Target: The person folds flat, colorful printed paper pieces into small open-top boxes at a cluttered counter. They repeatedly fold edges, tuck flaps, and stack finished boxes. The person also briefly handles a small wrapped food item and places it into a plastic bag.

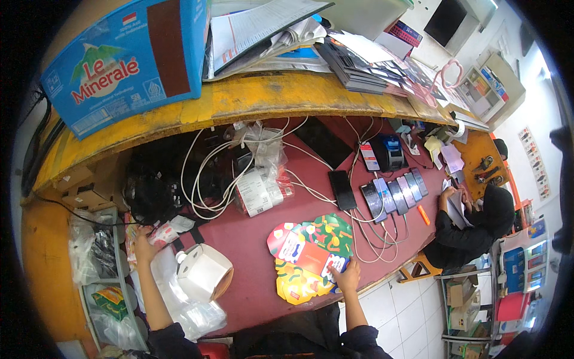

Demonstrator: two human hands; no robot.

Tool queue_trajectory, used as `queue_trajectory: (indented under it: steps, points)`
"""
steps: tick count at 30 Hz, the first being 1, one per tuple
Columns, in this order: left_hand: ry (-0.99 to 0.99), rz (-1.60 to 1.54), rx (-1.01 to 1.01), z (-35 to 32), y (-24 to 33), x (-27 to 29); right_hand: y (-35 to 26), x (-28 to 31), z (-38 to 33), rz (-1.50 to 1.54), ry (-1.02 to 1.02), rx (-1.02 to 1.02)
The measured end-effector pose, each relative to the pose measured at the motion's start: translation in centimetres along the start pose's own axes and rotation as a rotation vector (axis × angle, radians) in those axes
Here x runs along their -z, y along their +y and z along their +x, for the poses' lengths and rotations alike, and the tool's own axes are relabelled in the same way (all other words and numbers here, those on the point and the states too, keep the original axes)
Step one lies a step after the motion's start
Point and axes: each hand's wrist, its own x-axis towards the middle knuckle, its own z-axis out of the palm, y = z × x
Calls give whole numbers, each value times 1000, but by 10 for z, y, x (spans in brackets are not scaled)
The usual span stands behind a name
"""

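Note:
On the dark red desk [251, 236] lies a colourful die-cut cardboard piece [293, 287] with rounded lobes in yellow, green, pink and white; an orange-red rectangle [311, 259] sits at its middle. My right hand [347, 276] grips its right edge, thumb on top and the other fingers mostly hidden. Off to the left, my left hand [143, 246] reaches beside a pink-and-white soft package [162, 234]. Its fingers look apart, with nothing visible in them. Near that forearm are a white box-shaped carton [203, 269] with a brown side and clear plastic bags [200, 317].
Several phones [399, 194] charge on white cables at the right, near an orange marker [424, 215]. A yellow wooden shelf [269, 99] overhangs the desk, carrying a blue carton [128, 66] and papers. A person [478, 221] in black sits beyond, holding papers.

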Motion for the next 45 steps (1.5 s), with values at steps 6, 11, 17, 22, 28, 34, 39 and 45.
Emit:
queue_trajectory:
  steps: [6,11,17,22,28,34,39,45]
  points:
    - [715,-311,-259,-69,143,61,-10,4,-6,-19,36,4]
    - [69,-512,-535,-178,255,-27,-5,6,-24,-44,83,-23]
    - [-538,-335,-28,-213,275,-159,1,6,-29,-120,60,-49]
    - [-401,-379,47,-217,266,-188,0,5,-27,-35,53,119]
    - [-461,-409,82,-195,264,-186,0,2,-26,2,11,92]
    - [-478,-438,169,-188,271,-192,2,-1,-26,-30,53,102]
    - [-505,-431,185,-186,268,-191,2,-3,-27,9,31,89]
    - [-506,-379,146,-188,270,-184,2,-5,-28,-7,54,105]
